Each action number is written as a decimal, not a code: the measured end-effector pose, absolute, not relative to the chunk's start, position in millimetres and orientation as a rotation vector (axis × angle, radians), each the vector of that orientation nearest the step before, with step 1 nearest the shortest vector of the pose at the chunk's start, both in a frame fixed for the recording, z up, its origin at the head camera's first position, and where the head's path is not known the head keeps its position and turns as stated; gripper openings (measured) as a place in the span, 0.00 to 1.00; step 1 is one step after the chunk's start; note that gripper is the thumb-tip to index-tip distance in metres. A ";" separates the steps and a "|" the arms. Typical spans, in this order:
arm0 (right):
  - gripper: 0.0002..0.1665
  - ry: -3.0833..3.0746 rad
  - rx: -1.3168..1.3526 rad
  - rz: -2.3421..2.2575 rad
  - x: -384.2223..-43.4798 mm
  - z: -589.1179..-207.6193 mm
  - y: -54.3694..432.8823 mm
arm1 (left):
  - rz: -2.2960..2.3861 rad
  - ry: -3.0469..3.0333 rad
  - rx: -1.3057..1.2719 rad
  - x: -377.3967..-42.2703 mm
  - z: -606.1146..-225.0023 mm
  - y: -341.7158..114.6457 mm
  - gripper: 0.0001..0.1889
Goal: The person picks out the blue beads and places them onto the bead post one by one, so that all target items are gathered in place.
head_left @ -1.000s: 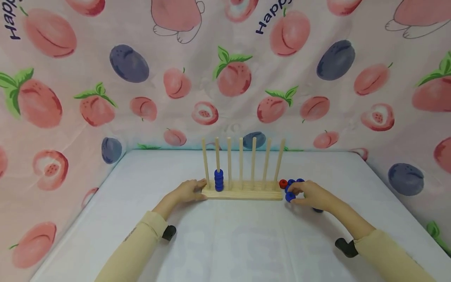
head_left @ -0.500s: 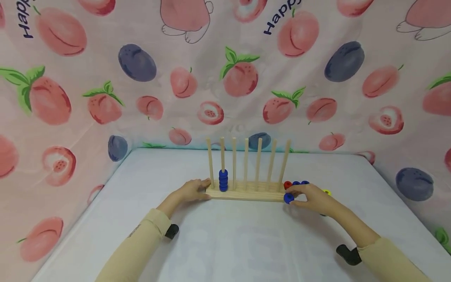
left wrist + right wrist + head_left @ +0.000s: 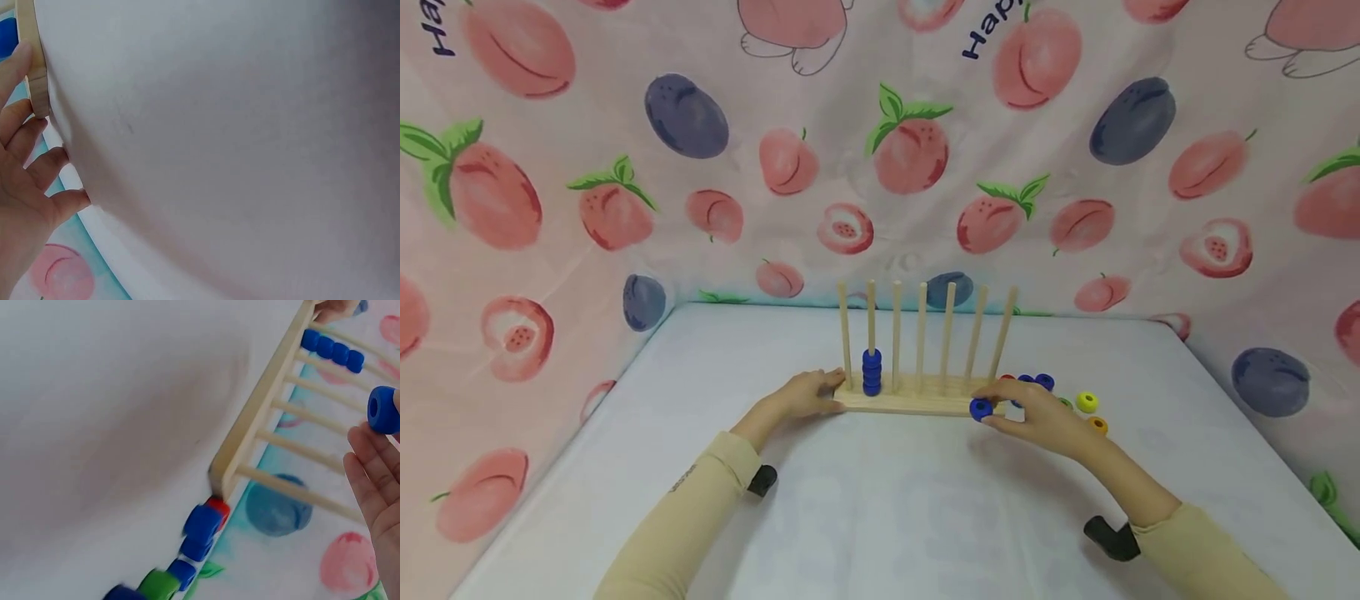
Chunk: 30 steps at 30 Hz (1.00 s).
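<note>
A wooden peg stand (image 3: 917, 406) with several upright pegs stands on the table. Stacked blue beads (image 3: 872, 373) fill the lower part of its second peg from the left. My left hand (image 3: 797, 395) grips the stand's left end, thumb at the front and fingers at the end and behind; the left wrist view shows this hand (image 3: 28, 169) at the base's corner. Between thumb and fingers, my right hand (image 3: 1026, 412) pinches a blue bead (image 3: 981, 409) in front of the base's right part. The right wrist view shows that bead's hole (image 3: 374, 407) facing sideways, clear of every peg.
Loose beads lie right of the stand, partly behind my right hand: a red bead (image 3: 1007, 378), blue beads (image 3: 1044, 381), a green bead (image 3: 1065, 402), a yellow bead (image 3: 1087, 402) and an orange bead (image 3: 1098, 426). A fruit-printed cloth (image 3: 737, 225) hangs behind the table.
My right hand has carried the blue bead leftward from the loose beads to the front of the base. The yellow and orange beads have come into sight. My left hand keeps its hold.
</note>
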State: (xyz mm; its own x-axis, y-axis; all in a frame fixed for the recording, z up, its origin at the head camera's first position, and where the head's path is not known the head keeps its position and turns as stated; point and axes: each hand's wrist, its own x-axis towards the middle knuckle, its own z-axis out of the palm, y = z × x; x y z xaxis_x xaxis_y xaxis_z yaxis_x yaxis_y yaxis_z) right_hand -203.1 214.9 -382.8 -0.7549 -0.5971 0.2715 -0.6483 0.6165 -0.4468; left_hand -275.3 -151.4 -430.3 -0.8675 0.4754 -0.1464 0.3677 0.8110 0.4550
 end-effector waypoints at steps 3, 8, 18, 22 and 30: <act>0.19 -2.705 1.078 0.830 -202.7 -377.4 204.2 | 0.630 2.732 0.624 -276.3 -427.3 -153.0 0.33; 0.20 -2.665 1.113 0.883 -207.9 -370.4 185.4 | 0.655 2.724 0.582 -277.3 -426.5 -155.1 0.34; 0.21 -2.503 1.220 0.939 -221.6 -363.5 155.2 | 0.651 2.734 0.623 -276.6 -433.8 -152.9 0.35; 0.21 -2.426 1.248 0.987 -227.1 -358.9 141.0 | 0.648 2.743 0.603 -276.4 -433.6 -153.8 0.34; 0.22 -2.305 1.262 1.016 -231.9 -355.2 124.0 | 0.659 2.728 0.572 -276.4 -434.0 -151.2 0.34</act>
State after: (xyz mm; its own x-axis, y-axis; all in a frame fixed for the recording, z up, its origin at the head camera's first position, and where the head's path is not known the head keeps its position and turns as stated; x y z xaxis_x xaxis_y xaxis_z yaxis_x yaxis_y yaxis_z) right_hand -231.9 124.0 -355.2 -0.5568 -0.5989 0.5756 -0.8289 0.3557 -0.4318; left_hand -276.4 -151.2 -434.0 -0.8834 0.4364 -0.1705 0.3105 0.8178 0.4845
